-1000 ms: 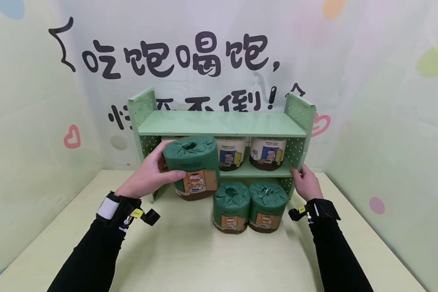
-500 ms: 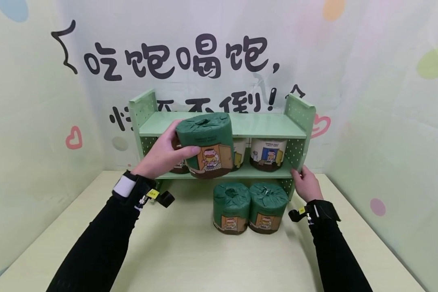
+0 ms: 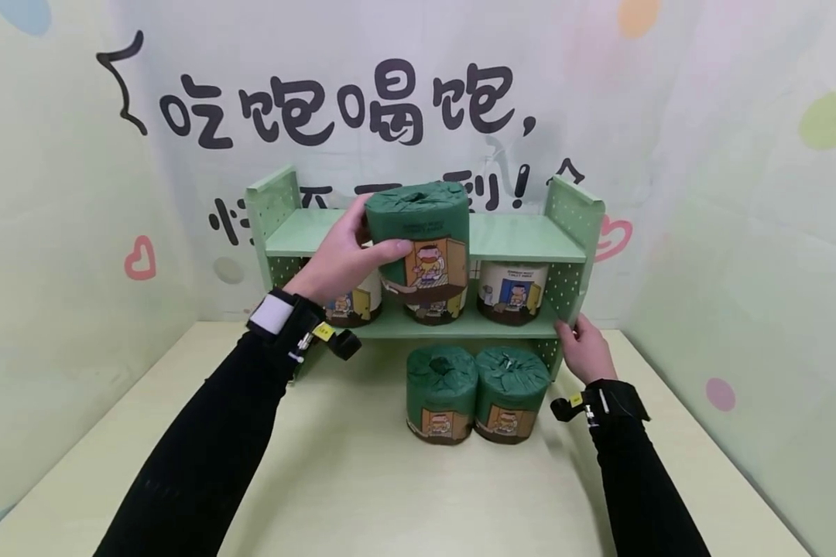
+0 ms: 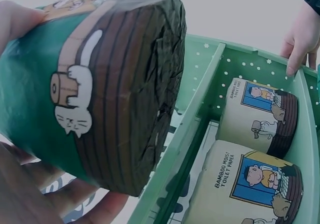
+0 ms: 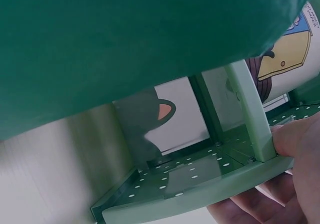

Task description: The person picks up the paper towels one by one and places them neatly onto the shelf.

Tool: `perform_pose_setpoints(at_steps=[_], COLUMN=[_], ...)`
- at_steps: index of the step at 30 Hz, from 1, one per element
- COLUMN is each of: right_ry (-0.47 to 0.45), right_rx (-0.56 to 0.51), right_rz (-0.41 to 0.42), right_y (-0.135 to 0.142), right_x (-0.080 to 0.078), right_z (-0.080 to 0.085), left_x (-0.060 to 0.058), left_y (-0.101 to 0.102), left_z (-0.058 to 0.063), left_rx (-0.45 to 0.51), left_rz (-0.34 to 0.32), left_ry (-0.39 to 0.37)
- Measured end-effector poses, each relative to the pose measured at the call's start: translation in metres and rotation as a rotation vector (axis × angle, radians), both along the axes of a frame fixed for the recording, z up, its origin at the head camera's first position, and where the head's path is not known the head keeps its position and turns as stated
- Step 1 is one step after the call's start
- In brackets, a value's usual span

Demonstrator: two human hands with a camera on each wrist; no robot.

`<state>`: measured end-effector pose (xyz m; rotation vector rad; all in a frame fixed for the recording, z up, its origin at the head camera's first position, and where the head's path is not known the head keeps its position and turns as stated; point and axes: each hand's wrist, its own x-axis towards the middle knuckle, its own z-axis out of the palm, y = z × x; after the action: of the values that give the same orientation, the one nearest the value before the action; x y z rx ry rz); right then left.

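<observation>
- Grips a green toilet roll (image 3: pixel 421 220) in the left hand (image 3: pixel 340 261), with the thumb across the printed front and the fingers curled round the other side.
- Holds that roll off the table, in front of the green shelf (image 3: pixel 522 236), with its top edge above the shelf's top board.
- Carries it higher and further right than a second ago, up from in front of the shelf's lower left part.
- Tips its brown bottom into sight in the left wrist view, beside a printed white cat.
- Covers most of the middle white roll (image 3: pixel 435 312), yet bares more of the left white roll (image 3: pixel 364 300) than half a second ago; leaves the right white roll (image 3: pixel 512 294) in plain sight on the same board.
- Clasps the shelf's right side panel (image 3: pixel 568 290) with the right hand (image 3: pixel 587 354), at the same spot as a second ago, with the thumb inside and the fingers outside.
- Leaves two more green rolls (image 3: pixel 442 396) unmoved on the table (image 3: pixel 362 487), side by side before the shelf.
- Wears black sleeves (image 3: pixel 205 441) and wrist straps (image 3: pixel 618 402) on both arms.
- Faces a pale wall (image 3: pixel 599 93) with black lettering.
</observation>
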<state>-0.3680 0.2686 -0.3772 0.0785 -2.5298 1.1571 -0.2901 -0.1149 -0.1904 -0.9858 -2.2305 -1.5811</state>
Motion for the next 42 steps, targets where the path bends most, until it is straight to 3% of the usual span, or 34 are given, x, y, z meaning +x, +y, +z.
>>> perform_pose_setpoints(at_steps=[2, 9, 19, 27, 30, 35, 38, 42], right_ry=[0.004, 0.001, 0.021, 0.013, 0.019, 0.028, 0.014, 0.002], right_rx=[-0.001, -0.005, -0.014, -0.026, -0.018, -0.025, -0.026, -0.022], right_rz=[-0.004, -0.007, -0.012, 0.000, -0.005, 0.000, -0.005, -0.014], right_y=[0.001, 0.001, 0.004, 0.002, 0.001, -0.001, 0.001, 0.003], right_x=[0.001, 0.000, 0.000, -0.004, -0.007, -0.011, -0.011, -0.008], right_z=[0.000, -0.001, 0.001, 0.002, 0.003, 0.003, 0.002, 0.001], left_x=[-0.004, -0.053, -0.065, -0.043, -0.043, -0.057, -0.070, -0.086], left_y=[0.005, 0.012, 0.034, 0.048, 0.050, 0.053, 0.055, 0.060], left_z=[0.002, -0.016, -0.009, 0.004, 0.005, 0.005, -0.001, -0.010], left_rx=[-0.008, 0.047, 0.075, 0.041, 0.019, 0.024, 0.044, 0.067], left_rz=[0.020, 0.011, 0.039, 0.110, 0.155, 0.158, 0.165, 0.223], left_ry=[-0.009, -0.031, -0.115, -0.113, -0.075, 0.012, -0.012, -0.056])
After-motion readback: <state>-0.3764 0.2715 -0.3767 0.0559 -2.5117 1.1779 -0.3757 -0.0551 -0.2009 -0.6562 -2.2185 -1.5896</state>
